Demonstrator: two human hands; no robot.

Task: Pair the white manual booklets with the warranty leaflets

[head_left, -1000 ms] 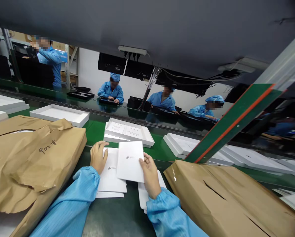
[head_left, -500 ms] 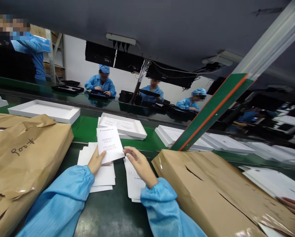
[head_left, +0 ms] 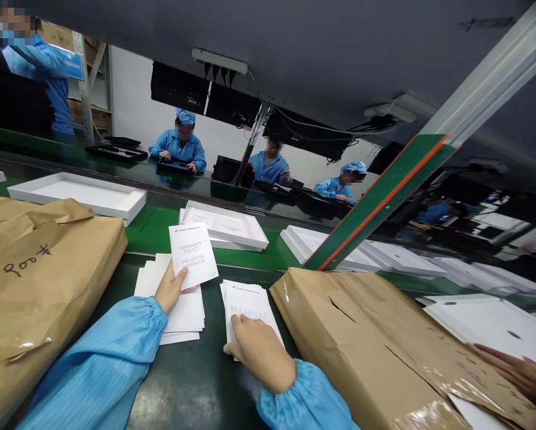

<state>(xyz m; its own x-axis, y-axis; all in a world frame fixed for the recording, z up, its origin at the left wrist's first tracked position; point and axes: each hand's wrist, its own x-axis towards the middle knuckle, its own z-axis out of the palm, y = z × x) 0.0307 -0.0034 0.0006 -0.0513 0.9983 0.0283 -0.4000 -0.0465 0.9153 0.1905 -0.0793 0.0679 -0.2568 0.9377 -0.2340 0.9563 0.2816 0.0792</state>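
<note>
In my left hand point(head_left: 171, 289) is a white warranty policy booklet point(head_left: 192, 254), held by its lower left edge with the thumb on the cover. Below that hand, a loose stack of white booklets point(head_left: 182, 319) lies on the dark green bench. My right hand point(head_left: 261, 343) rests on a stack of white manuals point(head_left: 248, 298), thumb by its left edge and apart from the bent fingers. It covers the lower part of the top manual; the fingertips' contact is partly hidden.
Brown paper packages flank the bench, one at left point(head_left: 57, 269) and one at right point(head_left: 361, 334). White box trays point(head_left: 225, 224) line the green belt behind. A slanted post point(head_left: 384, 203) rises at right. Another person's hand point(head_left: 514, 370) touches white trays at far right. Co-workers sit opposite.
My right hand has left the warranty booklet's right edge and come down onto the manual stack. The left hand still holds the warranty booklet, slightly lower left in view.
</note>
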